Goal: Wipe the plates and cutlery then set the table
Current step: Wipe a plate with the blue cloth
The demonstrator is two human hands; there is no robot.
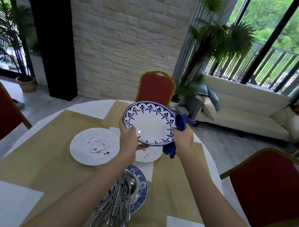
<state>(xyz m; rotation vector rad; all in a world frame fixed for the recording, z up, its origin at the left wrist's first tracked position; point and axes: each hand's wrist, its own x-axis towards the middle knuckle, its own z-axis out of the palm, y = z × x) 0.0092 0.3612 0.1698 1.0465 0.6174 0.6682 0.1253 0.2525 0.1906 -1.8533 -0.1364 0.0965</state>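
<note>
A blue-and-white patterned plate [149,124] is held tilted above the table, its face toward me. My left hand [128,138] grips its left rim, thumb on the face. My right hand [183,139] holds the right rim together with a dark blue cloth [180,122], which bunches above and hangs below the hand. Under them a white plate [94,145] with red sauce stains lies on the table. A second stained white plate [148,155] is partly hidden by the raised plate. Several pieces of cutlery [119,200] are piled on a blue patterned plate [142,189] near me.
The round white table [13,208] carries tan placemats [45,152]. Red chairs stand at the far side [155,88], the left [0,115] and the right [270,191]. A white sofa [242,109] and potted palms lie beyond.
</note>
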